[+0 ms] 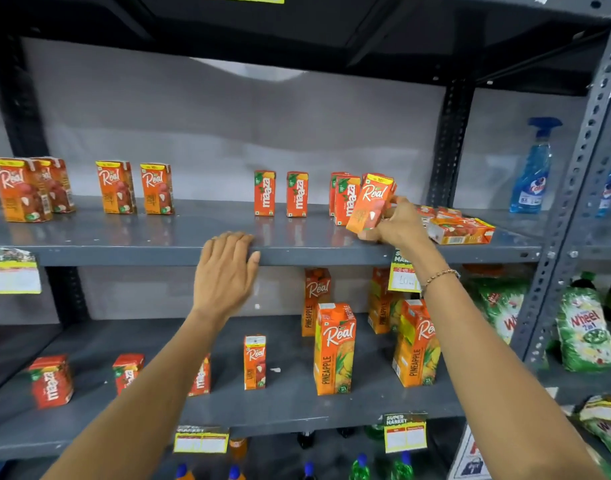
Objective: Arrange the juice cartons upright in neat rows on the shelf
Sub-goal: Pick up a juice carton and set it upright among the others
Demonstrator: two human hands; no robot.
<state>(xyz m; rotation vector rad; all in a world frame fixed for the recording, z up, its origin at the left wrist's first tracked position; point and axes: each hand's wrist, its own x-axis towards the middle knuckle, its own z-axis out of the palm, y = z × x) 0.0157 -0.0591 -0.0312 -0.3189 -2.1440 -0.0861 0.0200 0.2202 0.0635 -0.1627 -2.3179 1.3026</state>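
Note:
My right hand (397,225) grips a small orange Real carton (369,202), tilted, just above the upper grey shelf (124,251). Beside it, on the right, another Real carton (461,231) lies flat with more fallen ones behind it. Red Maaza cartons (264,192) (297,194) (345,199) stand upright mid-shelf. Upright Real cartons (18,190) (115,187) (157,188) stand at the left. My left hand (226,268) rests flat on the shelf's front edge, holding nothing.
The lower shelf (297,410) holds tall Real pineapple cartons (333,348), small Maaza cartons (51,381) and a small Real carton (254,362). A blue spray bottle (534,168) and green detergent bags (584,330) fill the right bay beyond the upright post (574,188).

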